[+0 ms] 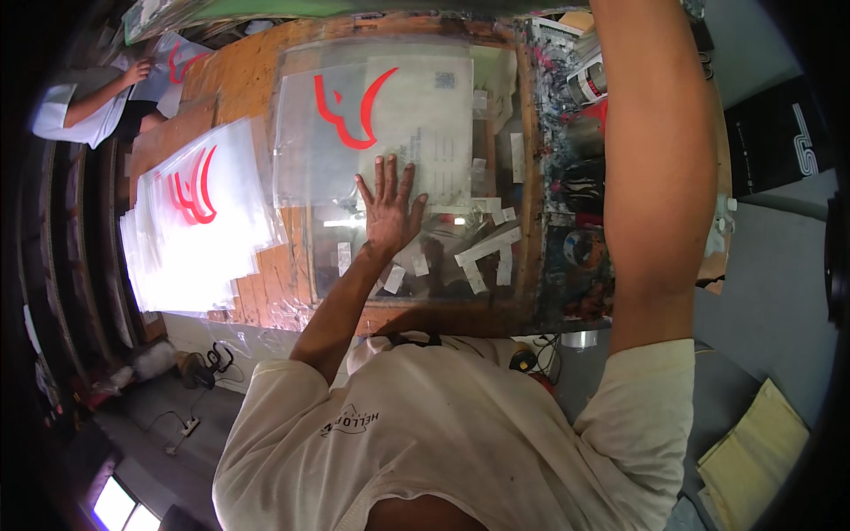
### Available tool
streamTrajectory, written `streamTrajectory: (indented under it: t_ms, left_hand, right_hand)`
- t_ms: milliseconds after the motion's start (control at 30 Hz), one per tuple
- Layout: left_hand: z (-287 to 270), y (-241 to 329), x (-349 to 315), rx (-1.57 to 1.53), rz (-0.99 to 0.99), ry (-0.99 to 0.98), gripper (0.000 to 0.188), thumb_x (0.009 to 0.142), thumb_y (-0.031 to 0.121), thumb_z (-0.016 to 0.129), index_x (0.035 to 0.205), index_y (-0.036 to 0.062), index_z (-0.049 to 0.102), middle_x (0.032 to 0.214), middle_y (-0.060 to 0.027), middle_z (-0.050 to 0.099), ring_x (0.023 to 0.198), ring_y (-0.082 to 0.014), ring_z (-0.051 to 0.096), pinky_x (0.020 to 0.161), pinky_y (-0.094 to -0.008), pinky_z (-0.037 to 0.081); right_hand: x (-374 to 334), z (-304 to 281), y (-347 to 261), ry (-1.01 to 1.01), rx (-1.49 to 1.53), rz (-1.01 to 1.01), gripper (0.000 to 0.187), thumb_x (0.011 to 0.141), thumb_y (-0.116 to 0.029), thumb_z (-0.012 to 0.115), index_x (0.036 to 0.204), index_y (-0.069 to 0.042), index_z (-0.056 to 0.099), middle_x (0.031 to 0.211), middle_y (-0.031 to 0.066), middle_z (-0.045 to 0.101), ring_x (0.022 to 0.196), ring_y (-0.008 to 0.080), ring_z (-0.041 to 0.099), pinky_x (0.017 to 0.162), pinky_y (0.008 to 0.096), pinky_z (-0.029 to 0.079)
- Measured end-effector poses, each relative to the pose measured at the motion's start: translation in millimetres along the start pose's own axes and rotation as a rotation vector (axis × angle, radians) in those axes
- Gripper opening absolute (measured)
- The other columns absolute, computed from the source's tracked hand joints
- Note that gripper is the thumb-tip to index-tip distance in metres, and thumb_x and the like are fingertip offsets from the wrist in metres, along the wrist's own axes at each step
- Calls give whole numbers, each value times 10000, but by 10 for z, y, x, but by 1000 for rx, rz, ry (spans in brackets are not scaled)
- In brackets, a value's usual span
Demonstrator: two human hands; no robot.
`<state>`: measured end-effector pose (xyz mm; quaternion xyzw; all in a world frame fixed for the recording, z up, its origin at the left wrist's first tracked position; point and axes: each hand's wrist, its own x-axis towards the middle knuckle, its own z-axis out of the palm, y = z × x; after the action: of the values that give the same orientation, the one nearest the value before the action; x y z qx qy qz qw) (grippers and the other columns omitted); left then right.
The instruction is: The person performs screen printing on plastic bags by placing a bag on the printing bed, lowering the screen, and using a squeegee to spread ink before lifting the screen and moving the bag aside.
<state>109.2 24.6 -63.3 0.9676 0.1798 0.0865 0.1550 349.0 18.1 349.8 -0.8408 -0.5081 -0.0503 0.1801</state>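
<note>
My left hand [390,211] lies flat with its fingers spread on a clear plastic bag [301,164] printed with a red curved figure. The fingertips rest just below the red print, near a pale sheet that shows through the plastic. Beneath and around the bag is a clear-topped work surface [345,288] with several strips of white tape [479,249] stuck on it. My right arm [660,159] is raised and stretches past the top edge of the view, so the right hand is out of sight.
A fanned stack of printed plastic bags [190,257] lies on the wooden table [239,88] to the left. Beyond it, another person [84,111] handles a similar bag. A green-edged panel [292,11] spans the far side. Right of the work surface is a paint-stained strip [567,159] with cans.
</note>
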Motion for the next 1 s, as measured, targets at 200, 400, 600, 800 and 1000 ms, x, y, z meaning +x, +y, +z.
streamTrajectory:
  t_ms: [200, 400, 600, 800, 1000]
  left_hand:
    - [6, -9, -33, 23, 19, 16, 605, 933, 347, 544, 1453, 64, 416, 1582, -216, 200, 1495, -380, 77, 1122, -700, 22]
    - [-16, -34, -67, -3, 66, 47, 604, 923, 321, 550, 1448, 57, 408, 1578, -222, 199, 1492, -390, 83, 1111, -716, 33]
    - [-134, -90, -107, -92, 37, 70, 596, 924, 306, 552, 1451, 65, 411, 1580, -228, 192, 1488, -405, 79, 1115, -705, 18]
    - [-1221, 350, -454, -1128, -184, 341, 606, 962, 330, 549, 1470, 60, 356, 1554, -178, 266, 1463, -360, 201, 1159, -580, 132]
    - [-1173, 275, -928, -2092, -1049, 39, 611, 932, 340, 612, 1414, 52, 370, 1244, -117, 429, 1270, -288, 421, 1065, -566, 319]
  right_hand:
    - [-102, 21, -93, -15, 31, 36, 611, 915, -510, 501, 633, -1, 688, 595, 180, 621, 568, 299, 604, 608, 445, 476]
    - [-139, 31, -63, 3, 70, -15, 631, 909, -523, 544, 549, -8, 605, 497, 115, 539, 469, 228, 503, 508, 429, 417]
    - [-186, 199, -152, 20, 50, 60, 580, 925, -513, 556, 677, 2, 656, 611, 133, 609, 485, 205, 531, 513, 439, 461]
    - [-1458, 1075, -415, 131, -29, -33, 516, 868, -558, 612, 752, -57, 569, 773, 139, 651, 698, 334, 645, 657, 470, 481]
    - [-2535, 2457, -271, -211, 6, 21, 310, 807, -125, 684, 1101, -62, 611, 986, 140, 667, 984, 319, 620, 814, 459, 439]
